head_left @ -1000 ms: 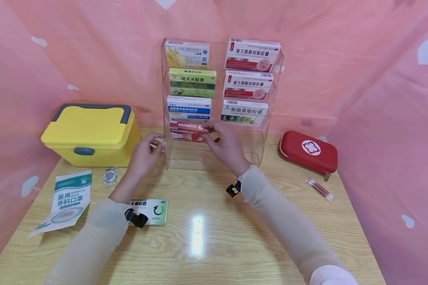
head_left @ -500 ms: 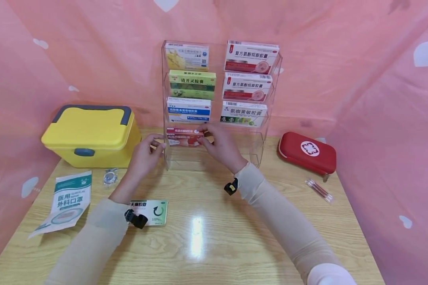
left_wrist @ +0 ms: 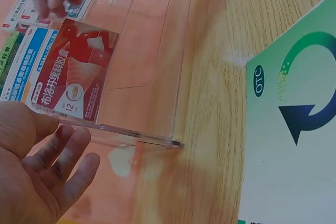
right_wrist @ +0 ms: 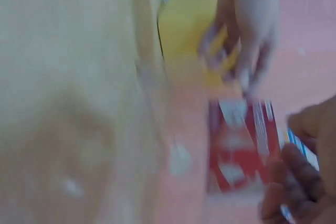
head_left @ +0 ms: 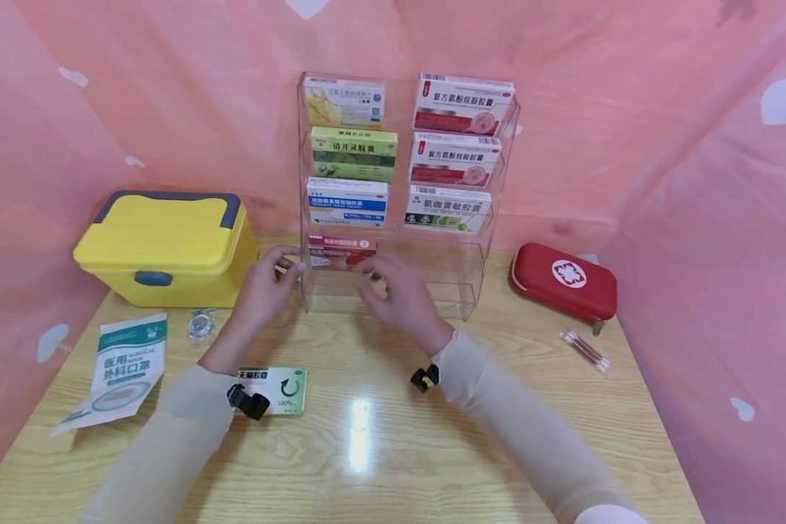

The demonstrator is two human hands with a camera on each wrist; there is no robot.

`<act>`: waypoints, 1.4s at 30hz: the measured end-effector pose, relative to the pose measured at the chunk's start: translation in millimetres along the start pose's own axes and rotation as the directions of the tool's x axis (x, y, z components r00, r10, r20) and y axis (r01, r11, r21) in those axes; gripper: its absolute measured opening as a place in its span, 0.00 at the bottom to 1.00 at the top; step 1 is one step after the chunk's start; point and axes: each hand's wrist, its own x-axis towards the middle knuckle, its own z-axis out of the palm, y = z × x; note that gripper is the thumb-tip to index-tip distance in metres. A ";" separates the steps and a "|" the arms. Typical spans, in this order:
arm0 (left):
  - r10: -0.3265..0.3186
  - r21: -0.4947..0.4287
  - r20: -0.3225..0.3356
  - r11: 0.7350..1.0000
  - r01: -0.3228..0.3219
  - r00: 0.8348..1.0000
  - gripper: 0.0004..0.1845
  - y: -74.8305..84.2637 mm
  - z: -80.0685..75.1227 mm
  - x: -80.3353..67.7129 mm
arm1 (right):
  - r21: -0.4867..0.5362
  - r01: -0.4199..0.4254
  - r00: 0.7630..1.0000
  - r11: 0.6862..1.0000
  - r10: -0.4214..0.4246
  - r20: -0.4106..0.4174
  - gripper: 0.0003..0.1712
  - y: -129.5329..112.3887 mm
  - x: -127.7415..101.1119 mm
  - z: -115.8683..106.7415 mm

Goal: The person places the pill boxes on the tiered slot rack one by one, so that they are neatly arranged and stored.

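Observation:
A clear acrylic rack stands at the back of the table with medicine boxes in its tiers. My left hand pinches the rack's left side edge between thumb and fingers. On a lower left tier sits a red medicine box, its whole front showing in the left wrist view. Just right of that box is my right hand, its loosely bent fingers holding nothing. Above the red box are a blue-and-white box, a green box and a yellow-and-white box.
The rack's right column holds a white-and-green box and two red-and-white boxes. Around it are a yellow case, mask packet, small wrapped roll, red zip case and swab tubes. A green-and-white box lies in front.
The red box has gone down and settled in its tier. My right hand has let go of it and drawn back toward me. My left hand has stayed at the rack's edge.

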 end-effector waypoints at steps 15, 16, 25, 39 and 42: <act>0.018 -0.011 -0.004 1.000 -0.018 1.000 0.17 2.0 0.4 -1.0 | -0.102 -0.022 0.874 0.995 0.068 0.480 0.31 -51.5 -55.9 83.6; 0.018 -0.009 -0.005 1.000 -0.018 1.000 0.17 1.8 0.4 -1.0 | -0.104 -0.020 0.874 0.994 0.068 0.481 0.31 -52.7 -56.1 85.5; 0.029 -0.003 -0.012 1.000 -0.029 1.000 0.17 0.7 0.5 -1.8 | -0.103 -0.071 0.865 0.992 0.113 0.490 0.22 -50.2 -61.6 83.6; 0.026 0.002 -0.021 1.000 -0.026 0.999 0.17 0.6 -2.5 -4.3 | -0.084 -0.127 0.866 0.988 0.151 0.477 0.46 -54.1 -77.1 81.3; 0.029 0.001 -0.019 1.000 -0.029 0.999 0.17 2.4 0.0 -4.4 | -0.137 -0.100 0.861 0.986 0.154 0.485 0.54 -60.7 -77.5 87.4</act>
